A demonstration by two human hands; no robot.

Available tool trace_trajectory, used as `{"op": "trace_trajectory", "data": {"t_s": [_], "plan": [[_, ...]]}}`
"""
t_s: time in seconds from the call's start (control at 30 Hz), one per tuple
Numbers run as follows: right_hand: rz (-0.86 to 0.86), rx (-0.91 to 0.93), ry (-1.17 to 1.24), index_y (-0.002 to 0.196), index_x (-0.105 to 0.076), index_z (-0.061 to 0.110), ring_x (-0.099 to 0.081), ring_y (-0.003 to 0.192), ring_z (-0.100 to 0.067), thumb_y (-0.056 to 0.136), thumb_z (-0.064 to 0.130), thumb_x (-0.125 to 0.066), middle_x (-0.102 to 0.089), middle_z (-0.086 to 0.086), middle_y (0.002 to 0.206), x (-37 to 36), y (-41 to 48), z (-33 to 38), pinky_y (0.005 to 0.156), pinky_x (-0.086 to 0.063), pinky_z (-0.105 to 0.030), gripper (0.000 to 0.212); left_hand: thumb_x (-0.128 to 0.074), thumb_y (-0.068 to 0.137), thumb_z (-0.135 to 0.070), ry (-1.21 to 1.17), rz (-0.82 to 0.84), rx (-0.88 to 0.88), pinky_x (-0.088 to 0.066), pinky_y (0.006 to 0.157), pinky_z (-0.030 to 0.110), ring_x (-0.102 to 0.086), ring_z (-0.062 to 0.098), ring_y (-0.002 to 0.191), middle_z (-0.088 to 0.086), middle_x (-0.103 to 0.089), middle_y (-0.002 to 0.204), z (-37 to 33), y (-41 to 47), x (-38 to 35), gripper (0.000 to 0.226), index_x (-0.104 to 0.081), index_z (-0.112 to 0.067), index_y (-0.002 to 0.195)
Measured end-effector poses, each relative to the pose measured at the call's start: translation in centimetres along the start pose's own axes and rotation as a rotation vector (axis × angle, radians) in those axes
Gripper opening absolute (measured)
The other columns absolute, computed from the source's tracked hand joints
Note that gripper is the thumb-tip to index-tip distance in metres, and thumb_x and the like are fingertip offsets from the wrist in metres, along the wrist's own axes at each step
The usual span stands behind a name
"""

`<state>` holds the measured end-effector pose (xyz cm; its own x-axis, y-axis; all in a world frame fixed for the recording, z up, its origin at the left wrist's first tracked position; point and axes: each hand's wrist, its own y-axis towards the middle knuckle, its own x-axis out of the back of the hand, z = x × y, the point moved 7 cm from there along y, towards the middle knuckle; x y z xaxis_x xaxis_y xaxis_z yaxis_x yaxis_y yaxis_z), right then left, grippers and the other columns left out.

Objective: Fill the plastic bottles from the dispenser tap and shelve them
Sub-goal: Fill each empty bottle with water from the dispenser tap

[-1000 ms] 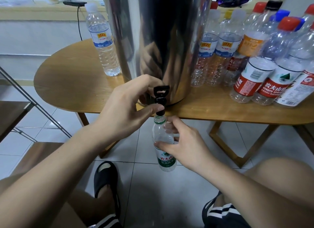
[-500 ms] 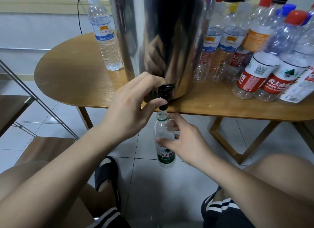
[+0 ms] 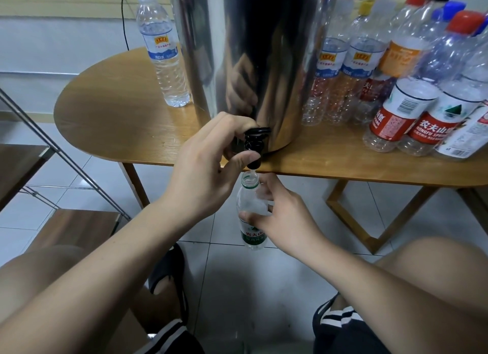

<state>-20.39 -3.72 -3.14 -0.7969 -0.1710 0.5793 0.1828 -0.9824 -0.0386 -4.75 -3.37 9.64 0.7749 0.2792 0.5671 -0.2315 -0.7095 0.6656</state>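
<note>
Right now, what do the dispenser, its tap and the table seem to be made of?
Dispenser: polished steel, it seems, given the mirror-like reflections on its wall. Tap: glossy black, probably plastic. Table: wood or wood veneer, matte, with visible grain.

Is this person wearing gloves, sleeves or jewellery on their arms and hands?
No. The left hand and right hand are bare: no gloves, rings or watch show, and both forearms are unsleeved. Lower down are black shorts with white stripes and a black sandal.

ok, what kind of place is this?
Probably a home or dorm room, not a lab: a wooden table on white floor tiles, a steel dispenser beside mixed drink bottles, a slipper on the person's foot.
</note>
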Motion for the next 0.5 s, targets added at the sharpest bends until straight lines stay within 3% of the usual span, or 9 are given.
{"op": "trace_trajectory", "data": {"t_s": [0.1, 0.2, 0.5], "plan": [[-0.021, 0.003, 0.005, 0.134, -0.048, 0.039, -0.062, 0.117, -0.009, 0.085, 0.035, -0.087, -0.064, 0.015, 0.117, -0.08, 0.09, -0.19, 0.098, -0.053, -0.031, 0.062, -0.080, 0.097, -0.004, -0.021, 0.004, 0.002, -0.050, 0.077, 0.019, -0.059, 0.004, 0.087, 0.001, -0.067, 0.108, -0.01, 0.10, 0.04, 0.026, -0.068, -0.007, 0.119], [-0.037, -0.004, 0.031, 0.131, -0.050, 0.038, -0.063, 0.117, -0.008, 0.085, 0.034, -0.086, -0.067, 0.013, 0.119, -0.04, 0.22, -0.33, 0.103, -0.056, -0.039, 0.059, -0.081, 0.096, -0.002, -0.038, 0.006, 0.009, -0.048, 0.077, 0.015, -0.059, 0.001, 0.086, 0.001, -0.067, 0.107, -0.07, 0.10, -0.01, 0.026, -0.067, -0.008, 0.117], [-0.048, 0.004, 0.060, 0.127, -0.050, 0.042, -0.063, 0.119, -0.004, 0.084, 0.036, -0.088, -0.067, 0.017, 0.118, 0.03, 0.22, -0.30, 0.105, -0.056, -0.040, 0.058, -0.081, 0.097, -0.005, -0.042, 0.014, 0.005, -0.054, 0.076, 0.030, -0.061, 0.012, 0.086, 0.002, -0.068, 0.108, -0.08, 0.11, 0.02, 0.025, -0.067, -0.007, 0.117]]}}
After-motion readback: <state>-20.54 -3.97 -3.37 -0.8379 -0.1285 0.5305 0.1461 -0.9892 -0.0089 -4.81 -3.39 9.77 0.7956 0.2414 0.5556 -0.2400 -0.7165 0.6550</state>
